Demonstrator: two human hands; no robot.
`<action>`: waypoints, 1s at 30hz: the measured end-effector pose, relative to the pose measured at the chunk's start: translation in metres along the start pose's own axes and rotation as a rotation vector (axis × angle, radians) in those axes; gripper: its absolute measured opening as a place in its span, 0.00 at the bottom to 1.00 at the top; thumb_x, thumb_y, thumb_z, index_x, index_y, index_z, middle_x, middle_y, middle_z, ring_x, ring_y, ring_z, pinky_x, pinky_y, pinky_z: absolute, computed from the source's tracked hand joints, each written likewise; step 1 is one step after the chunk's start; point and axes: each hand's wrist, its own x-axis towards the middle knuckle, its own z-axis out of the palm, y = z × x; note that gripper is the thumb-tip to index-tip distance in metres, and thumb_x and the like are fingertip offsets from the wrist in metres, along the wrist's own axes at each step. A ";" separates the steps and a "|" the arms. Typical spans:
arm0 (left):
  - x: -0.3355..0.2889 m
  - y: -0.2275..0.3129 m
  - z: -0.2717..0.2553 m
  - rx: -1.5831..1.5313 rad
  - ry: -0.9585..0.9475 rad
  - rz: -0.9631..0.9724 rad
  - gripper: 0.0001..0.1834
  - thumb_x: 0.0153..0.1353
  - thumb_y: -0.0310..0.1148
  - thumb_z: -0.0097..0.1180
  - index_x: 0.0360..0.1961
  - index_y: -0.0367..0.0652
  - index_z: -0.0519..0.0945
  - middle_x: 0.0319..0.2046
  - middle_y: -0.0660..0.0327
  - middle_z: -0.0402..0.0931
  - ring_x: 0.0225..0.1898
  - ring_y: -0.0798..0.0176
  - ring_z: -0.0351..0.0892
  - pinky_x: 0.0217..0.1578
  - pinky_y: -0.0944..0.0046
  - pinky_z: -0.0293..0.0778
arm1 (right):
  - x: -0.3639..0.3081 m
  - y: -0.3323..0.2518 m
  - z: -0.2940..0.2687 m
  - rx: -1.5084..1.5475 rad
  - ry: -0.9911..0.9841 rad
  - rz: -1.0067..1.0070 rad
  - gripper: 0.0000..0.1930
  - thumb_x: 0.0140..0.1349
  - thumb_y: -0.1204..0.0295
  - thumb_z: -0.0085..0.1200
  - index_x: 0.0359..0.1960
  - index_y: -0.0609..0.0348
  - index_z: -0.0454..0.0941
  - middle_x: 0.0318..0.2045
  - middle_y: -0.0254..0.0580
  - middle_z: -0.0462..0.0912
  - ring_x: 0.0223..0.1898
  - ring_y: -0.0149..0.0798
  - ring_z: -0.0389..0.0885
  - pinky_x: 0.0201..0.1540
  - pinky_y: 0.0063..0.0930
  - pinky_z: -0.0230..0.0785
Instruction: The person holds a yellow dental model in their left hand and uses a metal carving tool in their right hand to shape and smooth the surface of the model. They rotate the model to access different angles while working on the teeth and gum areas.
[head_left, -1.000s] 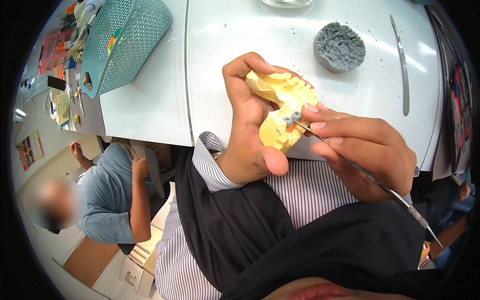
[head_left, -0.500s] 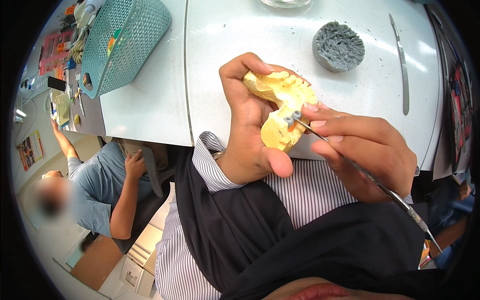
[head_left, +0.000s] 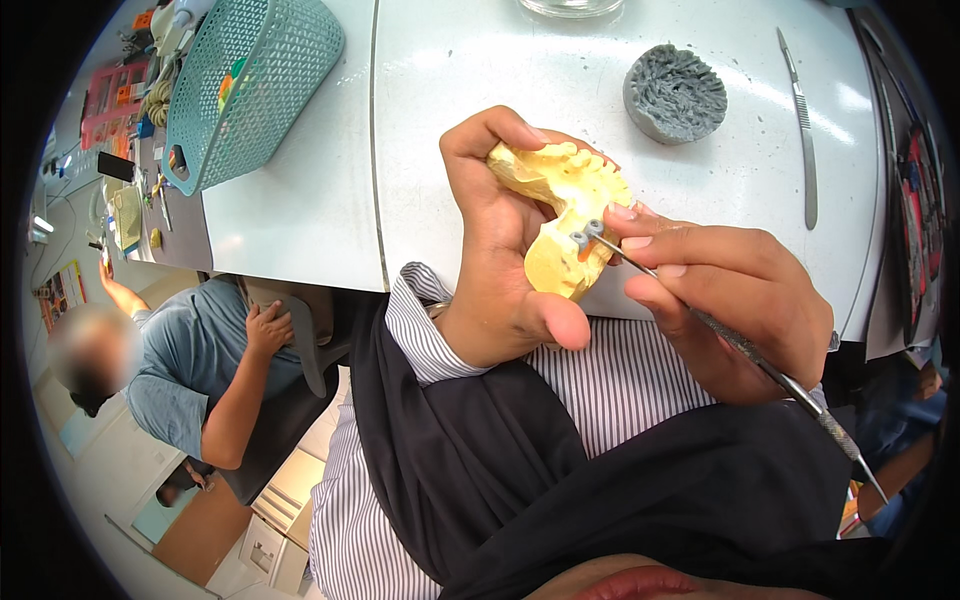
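My left hand (head_left: 490,240) is wrapped round a yellow plaster dental model (head_left: 553,258), its row of teeth facing up and toward the right. Two small grey wax pieces with hollows (head_left: 587,233) sit on the model near its lower right, beside a bit of orange. Between the thumb and fingers of my right hand (head_left: 735,290) is a slim metal dental carving tool (head_left: 752,355) with a knurled grip. Its far tip meets the grey pieces, while the other pointed end sticks out toward the lower right. Fingertips of the right hand rest against the model's edge.
On the white table (head_left: 470,60) lie a round grey block of wax-like shavings (head_left: 676,94) and a scalpel (head_left: 803,130). A glass dish (head_left: 572,6) stands at the far edge, a teal basket (head_left: 250,90) at far left. A person in a grey-blue shirt (head_left: 215,350) sits at left.
My hands, the model and the tool stay almost in place, with a very slight shift. The seated person at left has moved their head and upper body.
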 end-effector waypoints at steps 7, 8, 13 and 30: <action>-0.001 0.009 0.006 -0.040 0.054 -0.012 0.61 0.21 0.62 0.69 0.51 0.45 0.46 0.43 0.56 0.59 0.46 0.63 0.66 0.47 0.65 0.68 | 0.001 0.000 0.001 0.026 -0.001 -0.031 0.10 0.53 0.81 0.57 0.34 0.64 0.69 0.33 0.52 0.78 0.39 0.49 0.81 0.44 0.38 0.76; -0.002 0.004 0.002 -0.044 0.046 -0.025 0.61 0.21 0.62 0.69 0.51 0.45 0.46 0.43 0.56 0.60 0.46 0.63 0.66 0.47 0.65 0.68 | 0.001 0.002 0.002 0.014 0.002 -0.028 0.10 0.53 0.81 0.57 0.34 0.64 0.69 0.33 0.52 0.78 0.39 0.49 0.81 0.44 0.37 0.76; -0.001 0.006 0.004 -0.070 0.083 -0.066 0.60 0.21 0.61 0.69 0.51 0.45 0.47 0.43 0.56 0.60 0.46 0.63 0.67 0.47 0.65 0.68 | 0.003 0.002 0.001 0.017 0.018 -0.034 0.10 0.52 0.81 0.57 0.34 0.64 0.69 0.32 0.52 0.78 0.39 0.48 0.81 0.43 0.37 0.77; 0.000 -0.010 0.004 -0.102 0.028 0.055 0.61 0.20 0.60 0.70 0.51 0.46 0.47 0.43 0.56 0.60 0.46 0.63 0.67 0.47 0.65 0.68 | -0.002 0.000 0.001 0.041 0.040 -0.006 0.10 0.52 0.82 0.57 0.34 0.63 0.69 0.34 0.51 0.78 0.39 0.48 0.81 0.44 0.37 0.76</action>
